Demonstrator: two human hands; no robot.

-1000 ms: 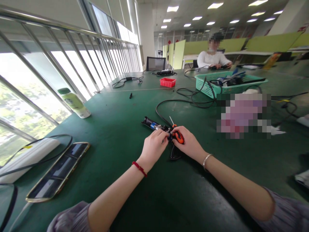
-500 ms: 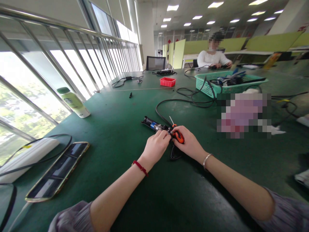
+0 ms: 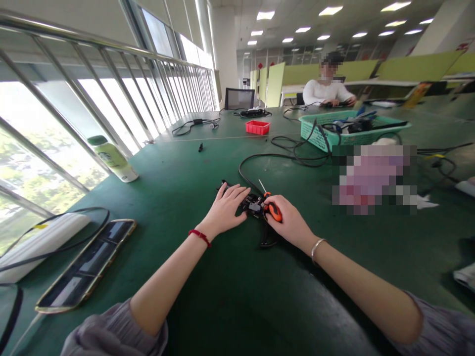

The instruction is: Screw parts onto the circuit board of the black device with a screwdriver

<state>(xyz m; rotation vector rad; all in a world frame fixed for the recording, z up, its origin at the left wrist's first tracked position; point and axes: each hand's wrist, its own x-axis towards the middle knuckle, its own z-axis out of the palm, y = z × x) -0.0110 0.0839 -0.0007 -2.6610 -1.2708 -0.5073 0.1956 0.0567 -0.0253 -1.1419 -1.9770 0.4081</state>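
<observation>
My right hand (image 3: 287,217) is closed around an orange-and-black screwdriver (image 3: 275,211), its thin metal shaft pointing up and to the left. Under and between my hands lies a black corded device (image 3: 254,207) with inner parts exposed. My left hand (image 3: 226,208) rests over the device's left part, fingers stretched out and slightly spread, hiding much of that end. A curved black piece (image 3: 267,237) sticks out below the device, near my right hand. From the far side a black cable (image 3: 256,157) runs back toward the basket.
A green basket (image 3: 315,136) of tools and cables stands back right, near a small red tray (image 3: 257,127). A phone (image 3: 87,267) and a green bottle (image 3: 113,158) are on the left. A pixelated pink item (image 3: 374,175) lies right. Another person (image 3: 326,91) sits across the table.
My left hand has moved left from the device's middle and spread its fingers over its left end, uncovering the middle parts. My right hand stays in place with the screwdriver.
</observation>
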